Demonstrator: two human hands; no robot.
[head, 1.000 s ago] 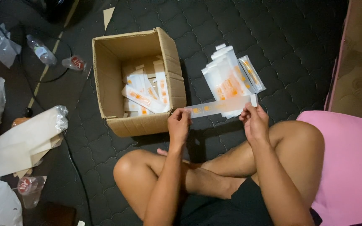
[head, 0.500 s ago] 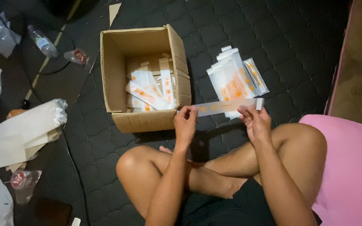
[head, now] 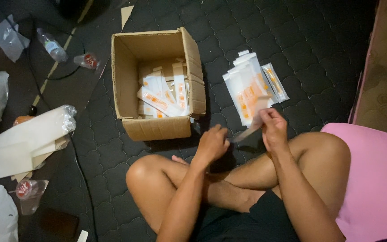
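A dark quilted mat (head: 319, 54) covers the floor. At ten o'clock from the hands, an open cardboard box (head: 157, 127) holds white-and-orange packets. A pink cushion (head: 372, 179) lies at four o'clock. At twelve o'clock from the right hand, a stack of packets (head: 247, 87) rests on the mat. The right hand (head: 273, 130) is curled shut, pinching one long packet (head: 249, 131) that slants down toward eight o'clock. The left hand (head: 211, 144), loosely curled, sits just beside the packet's lower end; whether it touches is unclear.
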